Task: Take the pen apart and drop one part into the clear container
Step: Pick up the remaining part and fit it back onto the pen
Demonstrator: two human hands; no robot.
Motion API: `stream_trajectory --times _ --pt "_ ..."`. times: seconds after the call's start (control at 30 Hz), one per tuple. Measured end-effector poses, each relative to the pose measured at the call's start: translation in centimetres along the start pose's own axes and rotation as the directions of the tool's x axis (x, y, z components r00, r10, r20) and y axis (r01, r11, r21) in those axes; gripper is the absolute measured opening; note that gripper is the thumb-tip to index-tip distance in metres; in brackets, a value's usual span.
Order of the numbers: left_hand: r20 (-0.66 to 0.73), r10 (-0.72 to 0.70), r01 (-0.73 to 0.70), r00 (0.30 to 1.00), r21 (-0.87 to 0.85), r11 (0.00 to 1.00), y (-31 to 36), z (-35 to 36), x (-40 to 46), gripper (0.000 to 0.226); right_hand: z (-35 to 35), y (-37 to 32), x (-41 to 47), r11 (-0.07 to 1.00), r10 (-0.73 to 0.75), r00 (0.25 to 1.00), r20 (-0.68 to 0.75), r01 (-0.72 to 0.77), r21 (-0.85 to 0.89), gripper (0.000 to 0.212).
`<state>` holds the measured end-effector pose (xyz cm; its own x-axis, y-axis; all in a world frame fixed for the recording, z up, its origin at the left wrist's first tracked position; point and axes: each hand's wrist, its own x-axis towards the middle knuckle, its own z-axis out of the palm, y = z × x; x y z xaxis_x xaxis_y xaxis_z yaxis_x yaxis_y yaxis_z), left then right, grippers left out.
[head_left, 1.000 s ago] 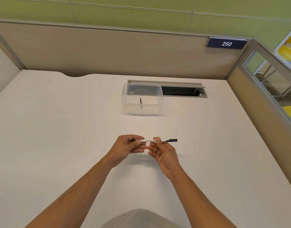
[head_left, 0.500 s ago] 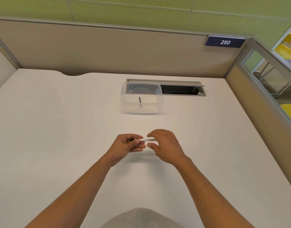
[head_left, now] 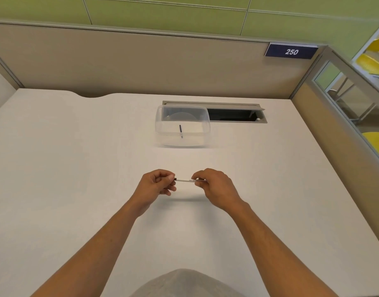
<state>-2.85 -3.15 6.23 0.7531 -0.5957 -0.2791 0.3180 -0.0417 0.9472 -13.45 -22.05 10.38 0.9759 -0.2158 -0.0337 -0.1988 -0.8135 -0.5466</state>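
Note:
A thin white pen (head_left: 185, 180) is held level above the white desk, between both hands. My left hand (head_left: 155, 185) pinches its left end, where a dark tip shows at the fingertips. My right hand (head_left: 214, 186) grips the right end from above and hides it. The clear container (head_left: 162, 116) stands further back on the desk, open-topped, with a small dark pen part (head_left: 180, 129) lying inside it.
Behind the container an open cable hatch (head_left: 233, 114) is cut into the desk (head_left: 77, 157). Beige partition walls close the back and right sides, with a "250" sign (head_left: 291, 51) at the back right. Yellow chairs show beyond the glass at right.
My right hand turned from palm-up under the pen to palm-down over its right end, covering the black end that stuck out a second ago. My left hand kept its grip.

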Motion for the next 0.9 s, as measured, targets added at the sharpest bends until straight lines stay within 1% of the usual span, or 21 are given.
stream_trajectory --times 0.1,0.27,0.37,0.63,0.77,0.9 --pt "-0.004 0.020 -0.020 1.000 0.037 0.999 0.1 -0.2 0.1 0.010 0.0 0.1 -0.1 1.000 -0.002 1.000 -0.012 0.002 0.003 0.015" --pt "-0.012 0.035 -0.034 0.999 0.045 0.998 0.3 0.3 0.0 0.010 0.1 0.2 -0.2 0.999 -0.010 0.999 -0.043 0.012 0.037 0.014" --pt "-0.024 0.040 -0.038 0.999 0.064 0.997 0.2 0.5 -0.1 0.009 0.1 0.4 -0.2 0.999 -0.009 0.999 -0.038 0.010 0.047 0.013" --pt "-0.069 0.069 -0.062 0.995 0.101 0.993 0.2 0.9 -0.3 0.005 0.5 0.5 0.1 0.998 0.014 0.999 0.030 -0.016 0.065 0.014" --pt "-0.079 0.084 -0.075 0.993 0.115 0.991 -0.1 1.1 -0.5 0.008 0.7 0.9 0.1 0.991 0.058 0.996 0.071 -0.066 0.116 0.013" --pt "-0.083 0.111 -0.097 0.990 0.155 0.983 -0.6 1.3 -0.6 0.007 0.6 1.2 -0.1 0.983 0.077 0.988 0.134 -0.098 0.158 0.016"
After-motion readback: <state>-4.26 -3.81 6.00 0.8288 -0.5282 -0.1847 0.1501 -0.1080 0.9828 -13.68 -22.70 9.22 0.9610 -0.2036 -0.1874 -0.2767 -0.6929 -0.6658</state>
